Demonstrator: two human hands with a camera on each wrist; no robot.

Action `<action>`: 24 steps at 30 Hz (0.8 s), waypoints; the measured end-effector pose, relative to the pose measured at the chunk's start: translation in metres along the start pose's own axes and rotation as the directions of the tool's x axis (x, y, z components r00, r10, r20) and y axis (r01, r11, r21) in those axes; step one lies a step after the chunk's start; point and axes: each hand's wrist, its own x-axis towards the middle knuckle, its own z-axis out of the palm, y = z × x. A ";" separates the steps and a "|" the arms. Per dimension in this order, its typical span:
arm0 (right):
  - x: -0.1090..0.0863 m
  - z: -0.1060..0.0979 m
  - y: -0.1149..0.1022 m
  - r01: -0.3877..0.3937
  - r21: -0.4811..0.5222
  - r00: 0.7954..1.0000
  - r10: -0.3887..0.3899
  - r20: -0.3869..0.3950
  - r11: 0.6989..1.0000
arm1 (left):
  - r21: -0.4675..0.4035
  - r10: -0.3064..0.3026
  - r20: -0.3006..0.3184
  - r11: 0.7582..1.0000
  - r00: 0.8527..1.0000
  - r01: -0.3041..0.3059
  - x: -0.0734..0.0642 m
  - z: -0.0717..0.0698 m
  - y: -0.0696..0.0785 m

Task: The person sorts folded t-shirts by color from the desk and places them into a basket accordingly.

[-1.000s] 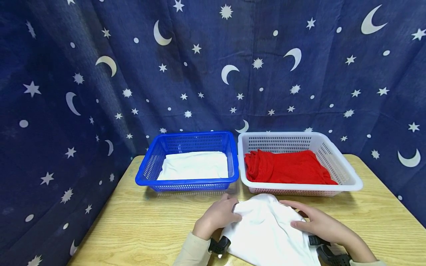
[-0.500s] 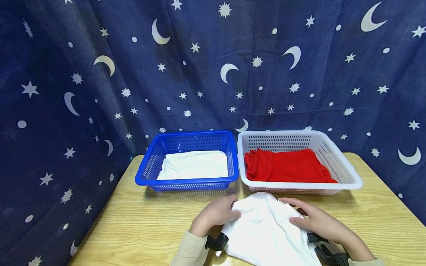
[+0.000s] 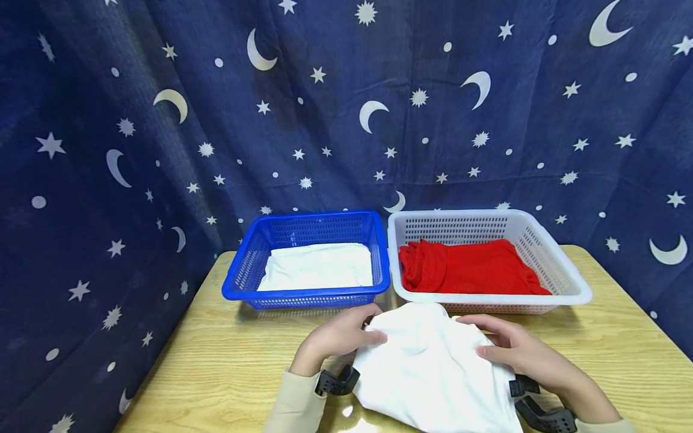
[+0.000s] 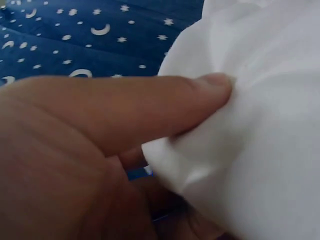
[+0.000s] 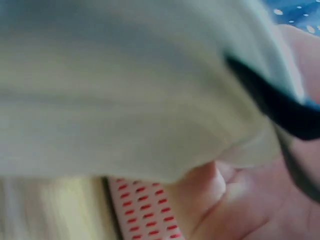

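A white cloth (image 3: 433, 373) lies bunched on the wooden table (image 3: 216, 373) near its front edge. My left hand (image 3: 338, 337) pinches the cloth's left edge; in the left wrist view the thumb (image 4: 150, 107) presses on the white cloth (image 4: 260, 130). My right hand (image 3: 514, 352) holds the cloth's right side, fingers curled over the fabric. The right wrist view shows the white cloth (image 5: 125, 90) draped over the palm. Behind stand a blue basket (image 3: 243, 273) with a folded white cloth (image 3: 319, 267) and a white basket (image 3: 568, 282) with a red cloth (image 3: 465, 267).
A dark blue curtain (image 3: 346, 108) with moons and stars hangs behind the table and down its left side. The two baskets stand side by side at the table's back. Bare wood shows at the left and right of the cloth.
Both hands and the white cloth have shifted slightly toward the baskets. The left wrist has drawn a little to the left. The grip looks the same.
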 end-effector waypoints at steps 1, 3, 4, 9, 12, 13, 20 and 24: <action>-0.001 0.000 -0.002 0.016 0.031 1.000 -0.016 0.011 0.999 | -0.005 0.006 -0.006 1.000 1.000 -0.006 -0.001 -0.002 0.001; -0.001 -0.001 -0.005 0.043 0.091 0.999 -0.045 0.023 0.995 | -0.019 0.017 -0.025 1.000 1.000 -0.017 -0.004 -0.008 0.003; -0.001 -0.002 -0.007 0.050 0.110 0.998 -0.052 0.019 0.993 | -0.035 0.019 -0.035 0.999 0.999 -0.020 -0.005 -0.010 0.004; 0.001 -0.001 -0.015 0.037 0.140 0.996 -0.025 -0.082 0.989 | -0.173 0.016 -0.063 0.984 0.998 -0.027 -0.009 -0.022 0.005; 0.008 0.000 -0.019 0.068 0.133 0.990 -0.050 -0.134 0.989 | -0.272 0.009 -0.070 0.962 0.997 -0.028 -0.012 -0.030 0.002; 0.011 0.000 -0.021 0.075 0.143 0.988 -0.054 -0.146 0.987 | -0.311 0.003 -0.077 0.950 0.997 -0.027 -0.013 -0.033 0.002; 0.037 0.004 -0.036 0.099 0.309 0.986 -0.050 -0.160 0.946 | -0.474 -0.108 -0.184 0.880 0.977 0.008 -0.021 -0.053 0.008; 0.056 0.007 -0.047 0.117 0.310 0.986 -0.074 -0.148 0.943 | -0.486 -0.181 -0.251 0.873 0.951 0.038 -0.029 -0.067 0.018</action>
